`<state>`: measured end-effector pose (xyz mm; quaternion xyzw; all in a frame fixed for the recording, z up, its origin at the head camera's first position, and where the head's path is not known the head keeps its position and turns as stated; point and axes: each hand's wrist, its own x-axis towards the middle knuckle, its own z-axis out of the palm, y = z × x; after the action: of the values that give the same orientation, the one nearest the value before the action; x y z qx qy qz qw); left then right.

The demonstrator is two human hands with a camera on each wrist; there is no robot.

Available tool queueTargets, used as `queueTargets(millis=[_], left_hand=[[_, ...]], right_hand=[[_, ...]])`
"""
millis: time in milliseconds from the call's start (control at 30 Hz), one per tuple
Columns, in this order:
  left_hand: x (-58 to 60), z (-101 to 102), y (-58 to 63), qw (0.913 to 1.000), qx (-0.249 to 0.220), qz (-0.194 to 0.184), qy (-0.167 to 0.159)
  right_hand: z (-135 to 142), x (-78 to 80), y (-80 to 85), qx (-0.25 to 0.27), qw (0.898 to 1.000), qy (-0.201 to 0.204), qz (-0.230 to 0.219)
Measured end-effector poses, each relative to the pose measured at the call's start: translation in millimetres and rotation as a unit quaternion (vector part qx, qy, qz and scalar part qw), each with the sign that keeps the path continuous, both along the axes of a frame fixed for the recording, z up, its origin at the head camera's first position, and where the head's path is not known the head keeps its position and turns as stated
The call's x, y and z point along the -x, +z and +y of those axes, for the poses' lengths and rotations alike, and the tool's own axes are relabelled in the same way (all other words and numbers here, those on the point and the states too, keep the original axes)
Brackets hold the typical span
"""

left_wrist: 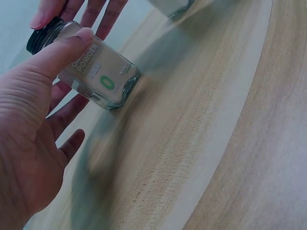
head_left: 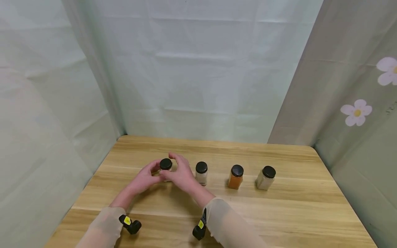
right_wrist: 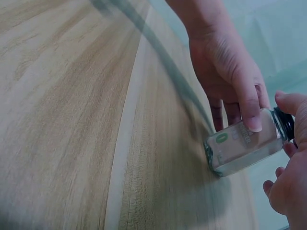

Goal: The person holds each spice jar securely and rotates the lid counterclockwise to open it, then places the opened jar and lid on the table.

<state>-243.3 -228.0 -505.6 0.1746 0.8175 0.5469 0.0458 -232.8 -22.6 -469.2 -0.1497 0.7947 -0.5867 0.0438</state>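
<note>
A square glass spice jar [head_left: 165,164] with a black lid is between both hands at the left of the row. My left hand [head_left: 145,177] holds its body, thumb across the label and fingers behind. The label of the jar [left_wrist: 108,76] reads "POWDER", with the word above partly covered by the thumb. My right hand [head_left: 183,174] grips the black lid [right_wrist: 285,123] between thumb and fingers. In the right wrist view, the jar's base is close over the wooden table, its contents pale. To the right stands the nearest other jar [head_left: 201,173], black-lidded with pale contents.
Farther right on the wooden table [head_left: 294,206] stand a jar of orange spice [head_left: 236,177] and a black-lidded jar of pale powder [head_left: 265,178]. Pale curtains [head_left: 201,69] rise behind the table and along both sides.
</note>
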Motion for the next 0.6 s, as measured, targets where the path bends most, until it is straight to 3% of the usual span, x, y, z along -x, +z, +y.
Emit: queueTargets(millis=[367, 600], left_hand=[[-0.2, 1.0, -0.7, 0.9998, -0.013, -0.014, 0.000], [-0.3, 2.7, -2.4, 0.9998, -0.019, -0.002, 0.000]], right_hand=[[-1.4, 4.5, 0.4, -0.002, 1.000, -0.017, 0.016], [-2.0, 6.0, -1.4, -0.016, 1.000, -0.017, 0.020]])
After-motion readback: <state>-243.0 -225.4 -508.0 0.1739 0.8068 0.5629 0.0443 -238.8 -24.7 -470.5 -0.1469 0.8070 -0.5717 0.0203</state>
